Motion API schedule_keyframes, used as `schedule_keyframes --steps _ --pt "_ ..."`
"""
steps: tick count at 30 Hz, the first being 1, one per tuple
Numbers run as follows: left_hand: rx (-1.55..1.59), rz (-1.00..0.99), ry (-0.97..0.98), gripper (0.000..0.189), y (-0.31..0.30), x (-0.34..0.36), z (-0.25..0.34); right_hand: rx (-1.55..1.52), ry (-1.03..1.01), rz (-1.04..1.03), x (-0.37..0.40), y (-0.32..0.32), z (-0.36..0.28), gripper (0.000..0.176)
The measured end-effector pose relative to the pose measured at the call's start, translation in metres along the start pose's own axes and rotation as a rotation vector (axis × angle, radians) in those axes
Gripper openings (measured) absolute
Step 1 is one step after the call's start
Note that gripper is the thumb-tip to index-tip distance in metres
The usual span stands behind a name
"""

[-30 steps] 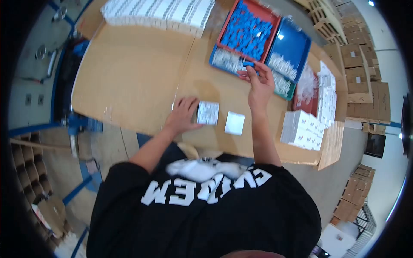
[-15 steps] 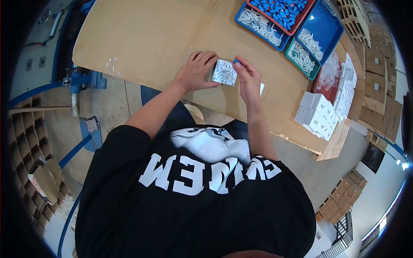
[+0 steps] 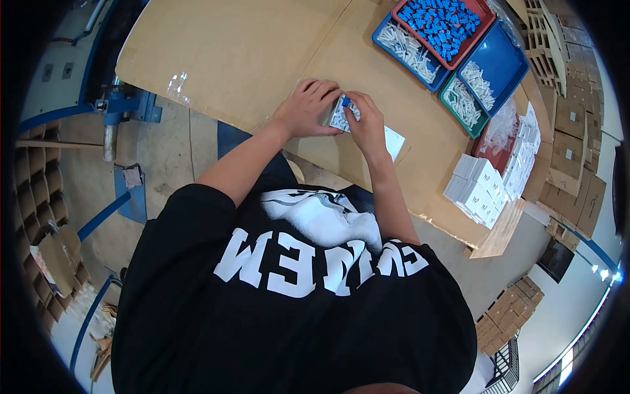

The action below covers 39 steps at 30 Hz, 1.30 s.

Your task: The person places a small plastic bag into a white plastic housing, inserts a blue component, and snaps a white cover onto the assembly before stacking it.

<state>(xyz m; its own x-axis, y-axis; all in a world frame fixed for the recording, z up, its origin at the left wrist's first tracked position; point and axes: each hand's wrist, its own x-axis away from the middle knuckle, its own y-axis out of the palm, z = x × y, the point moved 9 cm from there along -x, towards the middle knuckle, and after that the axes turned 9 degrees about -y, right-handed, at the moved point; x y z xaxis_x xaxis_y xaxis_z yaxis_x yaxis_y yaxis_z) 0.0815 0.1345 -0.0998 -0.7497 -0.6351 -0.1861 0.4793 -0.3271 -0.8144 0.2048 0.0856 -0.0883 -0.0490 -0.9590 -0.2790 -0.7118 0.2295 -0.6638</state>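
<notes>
My left hand (image 3: 308, 108) steadies a small white open box (image 3: 338, 123) from its left side, thumb along the near edge and fingers at the far edge. White parts show inside the box. My right hand (image 3: 367, 125) reaches over its right side, pinching a small blue plastic piece (image 3: 346, 102) at the far part of the box. The right fingers cover some of the contents. A flat white panel (image 3: 395, 142) lies just right of the box, partly behind my right wrist.
Past my right hand, a red tray (image 3: 486, 14) holds many blue pieces. Blue trays (image 3: 504, 60) and a green tray (image 3: 481, 130) hold white sticks. Stacked white boxes (image 3: 474, 190) stand near the cardboard-covered table's (image 3: 230, 59) right end, beside clear plastic bags (image 3: 504, 125).
My right hand has moved left with the blue piece, from beside the box to over it. The white panel shows more. The whole view has shifted slightly.
</notes>
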Motion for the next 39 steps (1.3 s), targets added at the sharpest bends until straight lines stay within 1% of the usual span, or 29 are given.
schedule_keyframes --steps 5,12,14,16,18,21,23,25,27,32,39 --pt "-0.002 -0.008 -0.003 0.085 0.002 0.0 -0.001 -0.002 0.009 0.023 -0.001 0.002 -0.002 0.024" --pt "-0.003 0.012 0.014 0.085 0.001 0.001 0.0 0.061 0.002 0.039 0.007 0.006 0.003 0.026" --pt "-0.008 0.011 0.025 0.085 0.001 0.001 0.002 0.179 -0.14 0.081 0.009 0.001 -0.009 0.026" --pt "-0.013 0.014 0.031 0.086 0.002 0.001 0.002 0.21 -0.164 0.107 0.013 0.003 -0.008 0.026" --pt "-0.044 0.058 0.055 0.084 -0.001 0.002 0.004 0.239 -0.185 0.131 0.019 0.004 -0.009 0.026" --pt "-0.033 0.019 0.05 0.086 0.0 0.003 0.004 0.154 -0.131 0.153 0.022 0.006 0.0 0.025" --pt "-0.034 0.01 0.045 0.086 0.002 0.003 0.004 -0.039 -0.058 0.232 0.026 0.006 0.011 0.024" --pt "-0.032 0.002 0.037 0.086 0.005 0.003 0.003 0.008 -0.095 0.221 0.026 0.003 0.008 0.023" --pt "-0.061 0.077 0.075 0.082 -0.001 0.004 0.005 0.051 -0.132 0.209 0.024 0.001 0.002 0.022" --pt "-0.072 0.072 0.067 0.083 0.0 0.005 0.005 0.176 -0.198 0.141 0.022 0.001 -0.005 0.021" --pt "-0.077 0.068 0.07 0.084 0.0 0.005 0.005 0.145 -0.179 0.133 0.023 0.0 -0.001 0.021"
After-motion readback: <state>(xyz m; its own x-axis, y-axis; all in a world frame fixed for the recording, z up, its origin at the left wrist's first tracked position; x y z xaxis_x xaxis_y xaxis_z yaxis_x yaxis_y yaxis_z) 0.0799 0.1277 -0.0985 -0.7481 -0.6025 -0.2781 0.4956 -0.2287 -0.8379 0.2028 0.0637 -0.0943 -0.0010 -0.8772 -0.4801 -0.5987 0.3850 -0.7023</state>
